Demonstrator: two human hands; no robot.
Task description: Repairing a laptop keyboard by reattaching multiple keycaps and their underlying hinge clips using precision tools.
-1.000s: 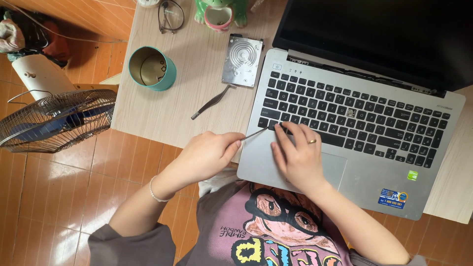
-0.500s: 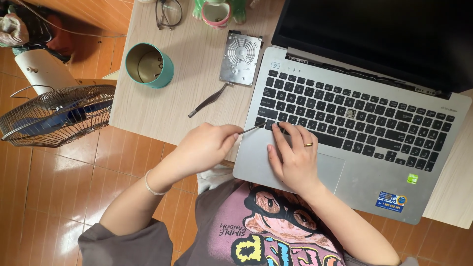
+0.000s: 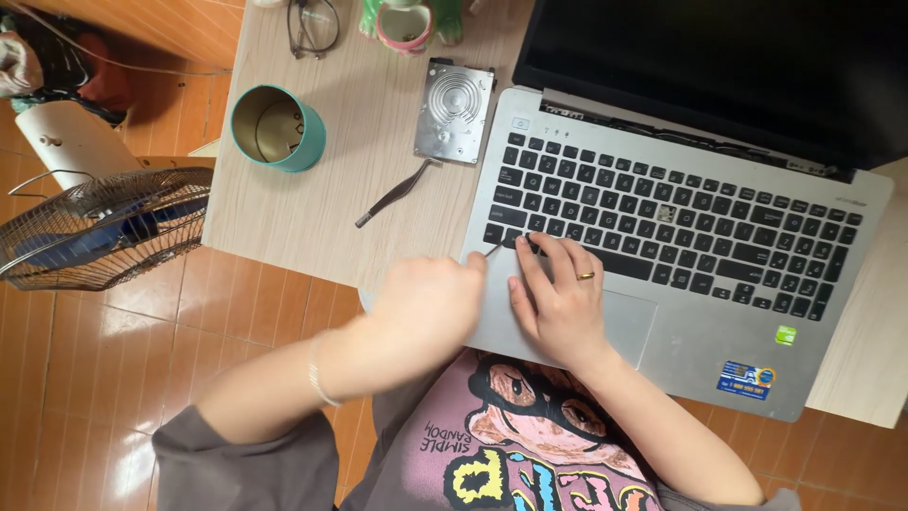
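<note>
Little changed since half a second ago — left hand [image 3: 430, 303] still pinches a thin metal pick [image 3: 494, 249], tip under a lower-left laptop key [image 3: 523, 242]. Right hand [image 3: 560, 301] rests flat, fingers bracing beside it. Keycap: light, brittle — lift at its edge. Beyond, tweezers [image 3: 395, 193] on the counter [image 3: 378, 123].

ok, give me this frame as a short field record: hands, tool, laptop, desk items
left hand: pinches a thin metal tool, tip at the keyboard's lower-left keys
right hand: fingers on those keys, ring on one finger
laptop: open, silver, screen dark
desk: bare hard drive, tweezers, teal cup, glasses
floor: fan
</note>
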